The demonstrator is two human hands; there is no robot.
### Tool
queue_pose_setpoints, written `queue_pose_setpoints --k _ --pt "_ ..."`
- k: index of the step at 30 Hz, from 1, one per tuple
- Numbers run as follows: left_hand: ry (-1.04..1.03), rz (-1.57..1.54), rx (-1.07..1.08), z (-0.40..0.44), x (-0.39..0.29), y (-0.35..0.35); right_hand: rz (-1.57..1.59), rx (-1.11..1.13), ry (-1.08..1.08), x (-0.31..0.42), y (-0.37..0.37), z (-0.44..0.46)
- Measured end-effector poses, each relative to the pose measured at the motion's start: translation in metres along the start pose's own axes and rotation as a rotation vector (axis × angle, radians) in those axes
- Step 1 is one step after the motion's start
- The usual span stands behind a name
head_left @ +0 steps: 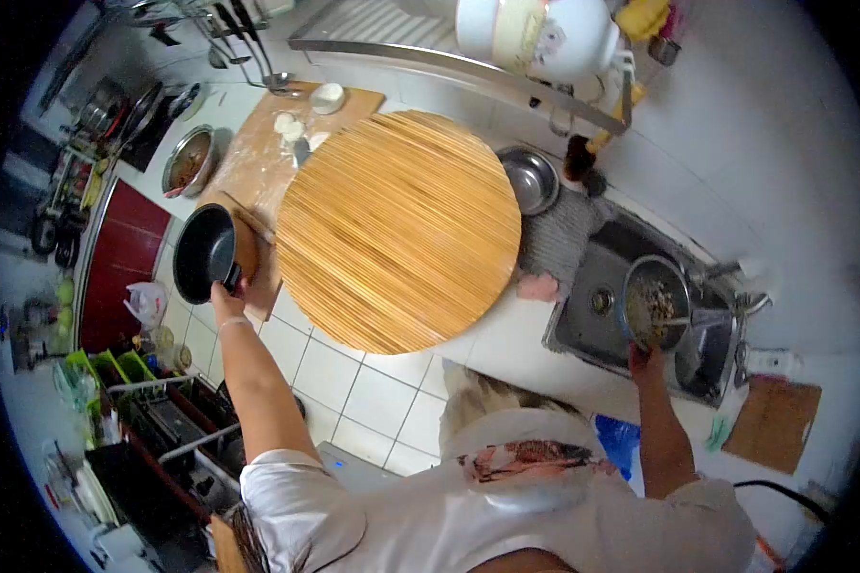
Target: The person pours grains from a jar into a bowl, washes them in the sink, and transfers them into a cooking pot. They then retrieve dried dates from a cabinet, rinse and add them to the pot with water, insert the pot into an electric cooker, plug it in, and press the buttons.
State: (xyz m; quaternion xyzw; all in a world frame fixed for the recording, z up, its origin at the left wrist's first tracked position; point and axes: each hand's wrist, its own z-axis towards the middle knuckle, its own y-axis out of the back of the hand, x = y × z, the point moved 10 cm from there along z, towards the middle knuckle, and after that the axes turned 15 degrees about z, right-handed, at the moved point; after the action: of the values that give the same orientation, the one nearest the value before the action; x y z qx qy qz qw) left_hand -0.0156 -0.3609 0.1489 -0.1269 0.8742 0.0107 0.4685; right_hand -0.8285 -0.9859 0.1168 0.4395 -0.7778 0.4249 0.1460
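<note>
Within a narrow kitchen, at counter and sink, the following. Left hand (pixel 229 294): fingers closed on the short handle of a black saucepan (pixel 197 258), mouth turned up to view; the grip covers part of the handle, and whether the base touches anything cannot be told. Right hand (pixel 646 359): gripping the near rim of a round metal bowl (pixel 655 266) inside the sink (pixel 581 336); fingers largely hidden beneath, pale-brown contents too indistinct to name, support from the basin floor uncertain. Outer edges of view lost to dark vignetting.

Materials: saucepan, dark, smooth, deep-walled. Large round slatted board (pixel 401 234), honey-coloured, fine parallel ribs, covering part of a floured wooden board (pixel 248 143) with pale lumps (pixel 289 127) on it. Steel basin (pixel 530 180), shiny, partly behind the round board. Grey ribbed cloth (pixel 554 239) beside the sink.

Surroundings: white counter (pixel 492 329); pale square floor tiles (pixel 339 377); glossy red cabinet front (pixel 129 246); metal wall rack (pixel 392 48) above.
</note>
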Motion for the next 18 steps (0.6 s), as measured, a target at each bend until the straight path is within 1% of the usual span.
queue_pose_setpoints --k 1,3,4,5,6,7,8,9,11,13,14,15,17,18 --pt "-0.024 -0.036 -0.069 0.01 -0.002 0.01 0.049 -0.041 -0.027 -0.005 0.0 0.0" --pt "-0.056 -0.014 0.049 0.011 -0.008 0.013 0.098 -0.094 -0.036 -0.004 -0.002 0.001" --pt "-0.046 0.009 0.183 0.056 0.004 0.035 0.067 -0.014 -0.092 -0.007 -0.012 -0.003" --pt "-0.012 -0.061 0.147 0.045 0.005 0.044 0.047 0.014 -0.119 -0.008 -0.014 -0.004" --pt "-0.063 -0.013 0.07 0.015 -0.001 0.055 0.026 0.042 -0.146 -0.008 -0.016 -0.004" --pt "-0.072 -0.133 0.094 -0.003 0.001 0.067 0.047 -0.066 -0.18 -0.011 -0.005 -0.001" --pt "-0.106 -0.096 0.101 -0.036 -0.003 0.078 0.071 -0.167 -0.213 -0.013 0.006 0.004" --pt "-0.14 -0.061 0.109 -0.08 -0.004 0.083 0.059 -0.178 -0.216 -0.012 0.019 0.019" --pt "-0.219 0.062 0.0 -0.194 -0.003 0.084 0.178 -0.111 -0.232 -0.013 0.05 0.052" --pt "-0.187 0.134 -0.052 -0.276 0.021 0.098 0.104 -0.145 -0.237 -0.004 0.046 0.05" --pt "-0.162 0.096 0.017 -0.302 0.038 0.103 0.042 -0.169 -0.229 -0.001 0.041 0.048" --pt "-0.208 0.088 0.098 -0.357 0.047 0.082 0.028 -0.168 -0.247 0.001 0.041 0.05" --pt "-0.199 0.095 0.171 -0.423 0.088 0.066 -0.07 -0.204 -0.263 0.013 0.049 0.058" --pt "-0.173 0.121 0.156 -0.446 0.116 0.069 -0.088 -0.2 -0.278 0.017 0.051 0.062"
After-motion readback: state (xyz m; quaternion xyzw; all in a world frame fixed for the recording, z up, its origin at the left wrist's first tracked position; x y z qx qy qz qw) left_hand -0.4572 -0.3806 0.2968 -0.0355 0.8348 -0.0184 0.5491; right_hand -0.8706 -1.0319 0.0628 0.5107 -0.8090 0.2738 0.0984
